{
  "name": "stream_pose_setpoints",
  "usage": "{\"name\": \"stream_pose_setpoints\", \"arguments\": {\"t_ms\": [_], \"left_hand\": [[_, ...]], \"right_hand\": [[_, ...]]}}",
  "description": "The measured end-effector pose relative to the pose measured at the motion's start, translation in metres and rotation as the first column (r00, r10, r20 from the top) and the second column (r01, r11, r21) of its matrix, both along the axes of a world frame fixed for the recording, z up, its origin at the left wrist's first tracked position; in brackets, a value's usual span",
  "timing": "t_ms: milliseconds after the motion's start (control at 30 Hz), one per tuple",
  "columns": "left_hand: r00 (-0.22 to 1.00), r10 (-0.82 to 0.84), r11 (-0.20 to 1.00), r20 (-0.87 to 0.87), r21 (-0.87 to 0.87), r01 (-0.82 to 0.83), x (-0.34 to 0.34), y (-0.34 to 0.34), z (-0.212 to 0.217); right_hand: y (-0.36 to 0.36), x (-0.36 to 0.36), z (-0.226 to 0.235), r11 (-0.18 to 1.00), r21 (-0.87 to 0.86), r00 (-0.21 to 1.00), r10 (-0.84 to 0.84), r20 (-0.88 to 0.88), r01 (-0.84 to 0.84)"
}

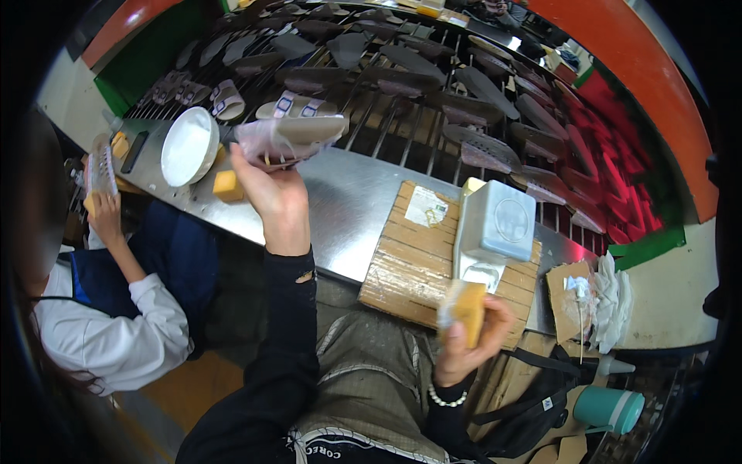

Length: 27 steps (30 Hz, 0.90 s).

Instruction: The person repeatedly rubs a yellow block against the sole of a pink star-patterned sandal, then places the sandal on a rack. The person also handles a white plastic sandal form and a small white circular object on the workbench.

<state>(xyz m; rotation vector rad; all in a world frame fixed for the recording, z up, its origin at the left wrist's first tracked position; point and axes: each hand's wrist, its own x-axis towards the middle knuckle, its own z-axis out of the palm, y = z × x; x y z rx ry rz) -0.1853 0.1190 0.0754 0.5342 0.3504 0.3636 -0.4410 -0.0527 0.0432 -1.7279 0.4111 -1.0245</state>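
Observation:
My left hand (277, 195) is raised over the steel table (352, 193) and grips a pale sandal sole (292, 138) with its underside turned up. My right hand (470, 339) hangs low by my lap and is closed around a yellow sponge block (467, 303). Just above that hand a wooden board (410, 263) lies on the table edge, with a grey metal box (496, 220) standing on it.
A white bowl (188, 145) and a yellow block (227, 185) sit left on the table. Dark shoe soles (402, 77) lie on a slatted conveyor behind. A person in a white sleeve (108, 325) works at my left, holding a sole. A teal cup (610, 408) stands lower right.

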Motion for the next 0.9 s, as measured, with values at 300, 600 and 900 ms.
{"name": "stream_pose_setpoints", "arguments": {"t_ms": [300, 600, 900], "left_hand": [[0.768, -0.639, 0.649, -0.04, 0.507, 0.566, 0.113, -0.092, -0.104], [0.84, -0.312, -0.523, -0.443, 0.819, 0.237, 0.179, -0.055, -0.158], [0.528, -0.832, 0.254, -0.168, 0.732, 0.632, 0.173, -0.101, -0.139]], "right_hand": [[-0.062, -0.024, 0.029, 0.961, 0.072, 0.954, -0.274, 0.123, 0.267], [-0.075, -0.027, 0.03, 0.936, 0.071, 0.938, -0.346, 0.025, 0.344], [-0.083, -0.02, 0.017, 0.961, 0.047, 0.961, -0.273, 0.029, 0.272]]}}
